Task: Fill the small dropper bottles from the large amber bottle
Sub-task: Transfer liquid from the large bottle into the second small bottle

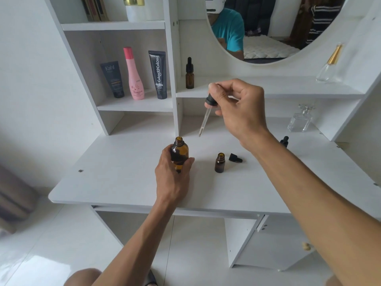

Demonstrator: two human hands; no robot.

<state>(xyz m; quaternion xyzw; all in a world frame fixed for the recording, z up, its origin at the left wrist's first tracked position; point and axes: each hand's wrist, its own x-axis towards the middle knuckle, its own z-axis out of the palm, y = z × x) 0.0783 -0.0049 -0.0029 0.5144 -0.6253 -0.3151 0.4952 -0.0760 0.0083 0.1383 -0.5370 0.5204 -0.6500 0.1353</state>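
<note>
My left hand [172,174] grips the large amber bottle [179,150], which stands open and upright on the white desk [115,178]. My right hand [237,108] pinches the black bulb of a glass dropper [206,115]; its tip hangs in the air just up and right of the big bottle's mouth. A small open amber bottle [219,163] stands to the right, with a black dropper cap [235,158] lying beside it. Another small bottle's black top [284,141] peeks out behind my right forearm. A capped small amber dropper bottle [189,74] stands on the shelf.
The left shelf cubby holds a dark Kahf tube [114,79], a pink bottle [133,75] and a black Glad2Glow tube [158,75]. Clear glass perfume bottles stand at right on the desk [300,120] and on the upper ledge [328,67]. An oval mirror [268,27] hangs above.
</note>
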